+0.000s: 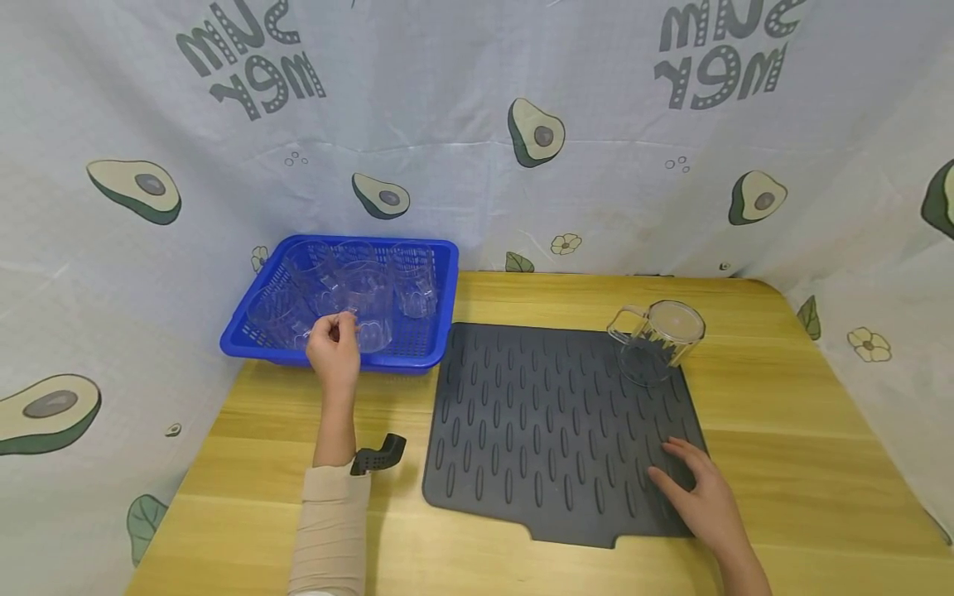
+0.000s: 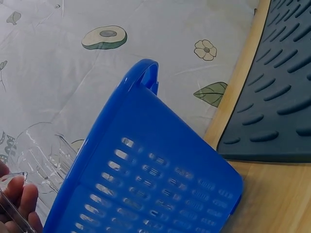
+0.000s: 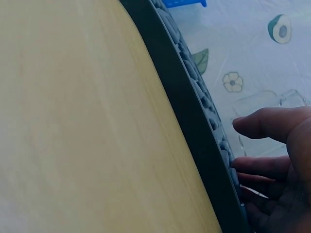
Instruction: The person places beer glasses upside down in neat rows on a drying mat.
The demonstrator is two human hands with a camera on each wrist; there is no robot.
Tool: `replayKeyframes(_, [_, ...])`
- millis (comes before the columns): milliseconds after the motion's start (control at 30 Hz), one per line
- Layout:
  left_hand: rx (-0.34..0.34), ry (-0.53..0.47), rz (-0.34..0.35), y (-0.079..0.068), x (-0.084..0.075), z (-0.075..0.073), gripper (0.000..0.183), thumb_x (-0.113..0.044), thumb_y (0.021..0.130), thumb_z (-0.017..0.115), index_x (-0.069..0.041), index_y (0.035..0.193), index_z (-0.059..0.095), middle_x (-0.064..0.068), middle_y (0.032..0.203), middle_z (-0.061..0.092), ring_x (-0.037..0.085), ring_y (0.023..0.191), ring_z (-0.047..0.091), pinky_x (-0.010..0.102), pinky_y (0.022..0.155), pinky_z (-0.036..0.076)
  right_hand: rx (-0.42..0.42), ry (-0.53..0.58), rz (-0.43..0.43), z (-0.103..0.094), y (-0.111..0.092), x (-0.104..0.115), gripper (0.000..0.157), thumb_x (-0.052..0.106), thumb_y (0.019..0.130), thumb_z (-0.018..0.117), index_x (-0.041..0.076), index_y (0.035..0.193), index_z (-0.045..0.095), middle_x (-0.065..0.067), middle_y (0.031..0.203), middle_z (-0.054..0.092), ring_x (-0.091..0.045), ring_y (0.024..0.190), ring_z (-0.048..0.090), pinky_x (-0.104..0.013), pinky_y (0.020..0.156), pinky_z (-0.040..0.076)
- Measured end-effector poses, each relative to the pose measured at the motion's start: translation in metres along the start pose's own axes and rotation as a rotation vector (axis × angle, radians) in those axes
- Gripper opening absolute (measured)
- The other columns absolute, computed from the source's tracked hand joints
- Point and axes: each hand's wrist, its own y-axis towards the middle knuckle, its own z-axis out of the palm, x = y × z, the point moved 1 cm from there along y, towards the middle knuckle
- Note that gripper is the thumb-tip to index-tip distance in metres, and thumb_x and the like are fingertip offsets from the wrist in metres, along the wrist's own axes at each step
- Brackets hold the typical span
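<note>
My left hand pinches the handle of a clear glass mug at the front of the blue plastic basket. In the left wrist view, the fingers curl around that handle beside the basket's rim. Several more clear glass mugs stand in the basket behind and beside it. My right hand is over the right front part of the dark grey drying mat, thumb and fingers spread and holding nothing. Another glass mug sits upside down at the mat's back right corner, handle to the left.
The wooden table carries the basket at the back left and the ridged mat in the middle. A white curtain printed with avocados hangs behind and along both sides. A black strap mount sticks out from my left wrist.
</note>
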Motion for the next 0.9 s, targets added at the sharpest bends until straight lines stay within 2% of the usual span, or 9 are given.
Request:
replayKeyframes(100, [0.021, -0.062, -0.013, 0.0, 0.001, 0.001, 0.021, -0.01, 0.096, 0.051, 0.001, 0.084, 0.063, 0.018, 0.083, 0.063, 0.008, 0.063, 0.058, 0.017, 0.048, 0.034, -0.007, 0.002, -0.005, 0.0, 0.0, 0.0, 0.06, 0.03, 0.094, 0.066, -0.014, 0.13, 0.048, -0.032, 0.142, 0.035, -0.057, 0.13, 0.027, -0.071, 0.098, 0.026])
replayKeyframes(233, [0.021, -0.113, -0.008, -0.001, 0.001, 0.003, 0.022, -0.009, 0.098, 0.047, -0.005, 0.079, 0.058, 0.017, 0.083, 0.061, 0.004, 0.065, 0.058, 0.017, 0.049, 0.036, -0.033, -0.014, -0.042, 0.001, -0.001, -0.001, 0.057, 0.025, 0.092, 0.069, -0.014, 0.128, 0.05, -0.032, 0.139, 0.038, -0.057, 0.128, 0.03, -0.07, 0.097, 0.027])
replayKeyframes(367, [0.013, -0.145, 0.007, -0.002, -0.001, 0.004, 0.024, -0.006, 0.097, 0.045, -0.009, 0.076, 0.055, 0.01, 0.078, 0.059, 0.005, 0.063, 0.056, 0.018, 0.047, 0.034, -0.046, -0.043, -0.089, 0.003, -0.002, -0.001, 0.054, 0.015, 0.086, 0.073, -0.014, 0.125, 0.051, -0.033, 0.136, 0.04, -0.057, 0.125, 0.033, -0.069, 0.096, 0.029])
replayKeyframes(533, [-0.02, -0.193, -0.002, -0.004, -0.006, 0.005, 0.024, -0.005, 0.095, 0.045, -0.011, 0.075, 0.055, -0.001, 0.073, 0.057, 0.005, 0.06, 0.055, 0.018, 0.047, 0.033, -0.032, -0.064, -0.101, 0.004, -0.001, -0.002, 0.055, 0.011, 0.083, 0.074, -0.014, 0.126, 0.05, -0.033, 0.137, 0.038, -0.058, 0.125, 0.032, -0.07, 0.096, 0.029])
replayKeyframes(633, [-0.038, -0.222, -0.007, -0.006, -0.009, 0.004, 0.024, -0.003, 0.094, 0.044, -0.011, 0.074, 0.056, -0.004, 0.072, 0.057, 0.005, 0.059, 0.054, 0.019, 0.048, 0.033, -0.03, -0.066, -0.1, 0.004, -0.001, -0.001, 0.055, 0.009, 0.082, 0.074, -0.014, 0.126, 0.051, -0.032, 0.137, 0.038, -0.058, 0.125, 0.032, -0.07, 0.096, 0.029])
replayKeyframes(900, [-0.067, -0.302, -0.02, -0.007, -0.016, 0.005, 0.027, -0.001, 0.094, 0.045, -0.013, 0.073, 0.056, -0.005, 0.071, 0.058, 0.006, 0.058, 0.053, 0.026, 0.058, 0.043, -0.035, -0.076, -0.096, 0.003, -0.001, -0.001, 0.055, 0.01, 0.082, 0.075, -0.013, 0.126, 0.051, -0.031, 0.137, 0.039, -0.057, 0.125, 0.032, -0.069, 0.096, 0.029])
